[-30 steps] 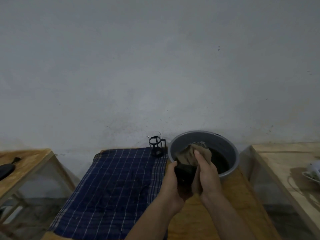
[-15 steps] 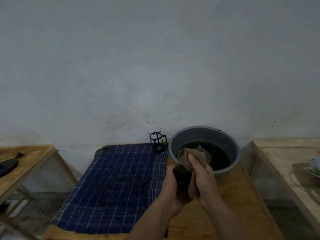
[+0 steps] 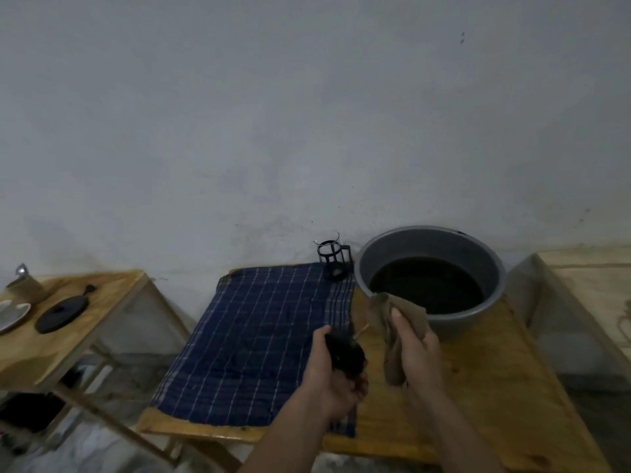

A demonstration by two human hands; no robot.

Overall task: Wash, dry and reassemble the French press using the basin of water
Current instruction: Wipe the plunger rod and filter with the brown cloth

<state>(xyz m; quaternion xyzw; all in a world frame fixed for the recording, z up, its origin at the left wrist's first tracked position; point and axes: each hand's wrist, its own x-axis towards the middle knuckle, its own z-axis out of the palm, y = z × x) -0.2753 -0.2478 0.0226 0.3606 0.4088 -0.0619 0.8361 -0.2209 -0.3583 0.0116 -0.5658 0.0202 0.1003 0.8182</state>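
While the side table (image 3: 102, 302) at the far left carries only a black round lid-like piece (image 3: 63, 310), a plate (image 3: 12, 315) and a small tan item near its back edge, the work sits on the middle table (image 3: 495, 387). A blue checked cloth (image 3: 259, 343) covers its left half, and the French press frame (image 3: 333, 259), with its glass, stands upright at the cloth's back right corner, just beside the basin (image 3: 432, 274) of dark water at the table's back right. Over the cloth's right edge the left hand (image 3: 336, 370) curls round a dark press part (image 3: 345, 353), probably the lid and plunger, with a thin rod poking out towards the right; its exact shape is too dark to tell. Just right of it, the right hand (image 3: 415, 349) grips a bunched tan rag (image 3: 397, 332), whose upper corner overlaps the basin's near rim. Drying appears to be under way, so the risks are mostly slips: a wet part could slide from the left fingers and drop onto the table, the rag's loose corner could dip into the dirty water and re-wet the piece, and a careless reach towards the frame could knock it over, since it stands close to the table's back edge.
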